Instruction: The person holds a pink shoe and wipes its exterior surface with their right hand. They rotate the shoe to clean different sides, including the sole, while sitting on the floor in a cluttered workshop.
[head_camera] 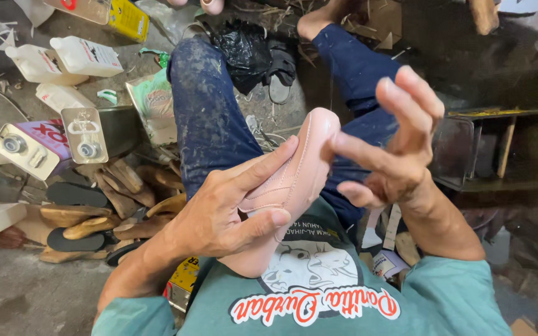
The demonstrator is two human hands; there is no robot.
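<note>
My left hand [231, 208] grips a pale pink shoe upper [297, 171] around its middle, thumb over the side and fingers along the top. The shoe points away from me, its rounded toe up near the centre of the view. My right hand [393, 146] is beside the toe with fingers spread; one fingertip touches the side of the toe. My legs in dark blue stained trousers [203, 118] stretch out below the shoe, and my teal printed shirt [319, 298] fills the bottom of the view.
Several wooden shoe lasts and dark soles [94, 214] lie on the floor at left. Metal cans [85, 134] and white plastic jugs [85, 56] stand behind them. A black bag and sandal [263, 56] lie between my legs. A metal box [453, 152] stands at right.
</note>
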